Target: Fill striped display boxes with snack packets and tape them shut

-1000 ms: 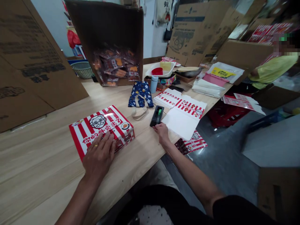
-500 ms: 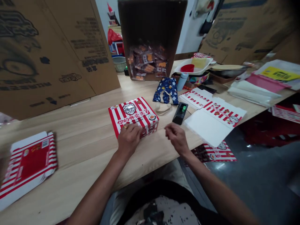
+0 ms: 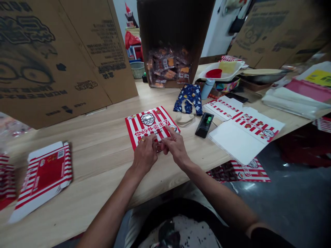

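Note:
A closed red-and-white striped food box [image 3: 147, 120] lies on the pale wooden table [image 3: 85, 137], printed with a cartoon portrait of an older man in glasses and Chinese lettering. My left hand [image 3: 144, 155], wearing a gold ring, grips its near edge. My right hand [image 3: 176, 144] is beside it, with fingertips on the box's front top. The hands hide the box's near corner. Off to the left lies a flat, unfolded striped box blank [image 3: 45, 179].
A black tape dispenser [image 3: 204, 124] and a blue patterned cloth bag [image 3: 188, 100] stand beyond the box. Flat printed sheets [image 3: 245, 137] lie at the table's right edge. A cardboard box of wrapped packets [image 3: 168, 65] stands at the back, with a white tray [image 3: 219, 70] beside it.
My right hand has moved left from beside the tape dispenser onto the box. My view has turned left, bringing the flat blank into sight.

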`<act>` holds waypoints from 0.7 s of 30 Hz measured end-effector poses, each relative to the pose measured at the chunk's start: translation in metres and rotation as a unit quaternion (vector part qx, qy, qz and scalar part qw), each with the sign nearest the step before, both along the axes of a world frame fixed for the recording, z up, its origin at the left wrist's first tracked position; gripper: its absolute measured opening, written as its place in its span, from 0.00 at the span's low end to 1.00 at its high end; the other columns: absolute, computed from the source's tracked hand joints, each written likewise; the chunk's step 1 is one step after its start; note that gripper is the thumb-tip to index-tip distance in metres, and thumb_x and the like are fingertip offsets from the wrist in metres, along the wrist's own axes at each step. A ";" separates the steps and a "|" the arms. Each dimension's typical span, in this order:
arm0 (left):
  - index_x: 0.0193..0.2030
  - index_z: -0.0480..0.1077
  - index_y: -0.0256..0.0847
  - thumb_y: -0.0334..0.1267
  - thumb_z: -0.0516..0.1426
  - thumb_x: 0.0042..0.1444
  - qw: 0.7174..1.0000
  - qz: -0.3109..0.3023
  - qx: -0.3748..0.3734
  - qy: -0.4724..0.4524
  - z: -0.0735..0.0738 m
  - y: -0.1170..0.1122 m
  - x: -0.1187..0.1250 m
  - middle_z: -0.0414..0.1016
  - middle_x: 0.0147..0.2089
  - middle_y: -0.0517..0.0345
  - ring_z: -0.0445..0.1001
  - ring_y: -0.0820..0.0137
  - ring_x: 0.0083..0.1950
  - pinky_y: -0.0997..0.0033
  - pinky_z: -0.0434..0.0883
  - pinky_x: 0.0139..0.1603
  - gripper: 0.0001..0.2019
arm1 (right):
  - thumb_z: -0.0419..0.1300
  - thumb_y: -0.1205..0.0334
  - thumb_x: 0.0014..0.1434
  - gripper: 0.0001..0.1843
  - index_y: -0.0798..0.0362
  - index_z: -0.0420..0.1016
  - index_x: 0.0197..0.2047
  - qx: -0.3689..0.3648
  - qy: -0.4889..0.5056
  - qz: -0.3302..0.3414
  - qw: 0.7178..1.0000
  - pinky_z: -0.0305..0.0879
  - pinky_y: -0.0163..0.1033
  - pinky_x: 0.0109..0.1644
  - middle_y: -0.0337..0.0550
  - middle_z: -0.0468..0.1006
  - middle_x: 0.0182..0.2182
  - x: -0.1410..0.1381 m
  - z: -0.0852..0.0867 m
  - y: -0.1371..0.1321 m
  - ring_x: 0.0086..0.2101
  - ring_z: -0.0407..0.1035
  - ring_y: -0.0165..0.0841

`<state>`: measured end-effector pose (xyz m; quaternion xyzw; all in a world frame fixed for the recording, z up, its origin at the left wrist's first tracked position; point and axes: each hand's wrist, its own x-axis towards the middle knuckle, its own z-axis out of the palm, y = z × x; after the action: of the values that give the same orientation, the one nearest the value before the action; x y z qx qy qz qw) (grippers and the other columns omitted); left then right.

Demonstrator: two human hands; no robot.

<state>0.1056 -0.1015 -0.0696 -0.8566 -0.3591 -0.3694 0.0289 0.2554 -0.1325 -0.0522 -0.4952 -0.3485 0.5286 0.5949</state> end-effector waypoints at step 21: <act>0.40 0.76 0.41 0.41 0.56 0.67 0.999 0.002 -0.048 0.020 0.022 0.006 0.016 0.74 0.43 0.51 0.72 0.62 0.45 0.54 0.70 0.50 0.09 | 0.59 0.56 0.59 0.46 0.53 0.47 0.77 0.050 -0.020 -0.042 0.998 0.66 0.34 0.31 0.27 0.67 0.21 -0.006 -0.030 -0.009 0.23 0.62 0.29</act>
<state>0.1220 -0.0953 -0.0479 -0.8637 -0.3775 -0.3339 -0.0046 0.2495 -0.1413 -0.0827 -0.4895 -0.3651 0.4748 0.6337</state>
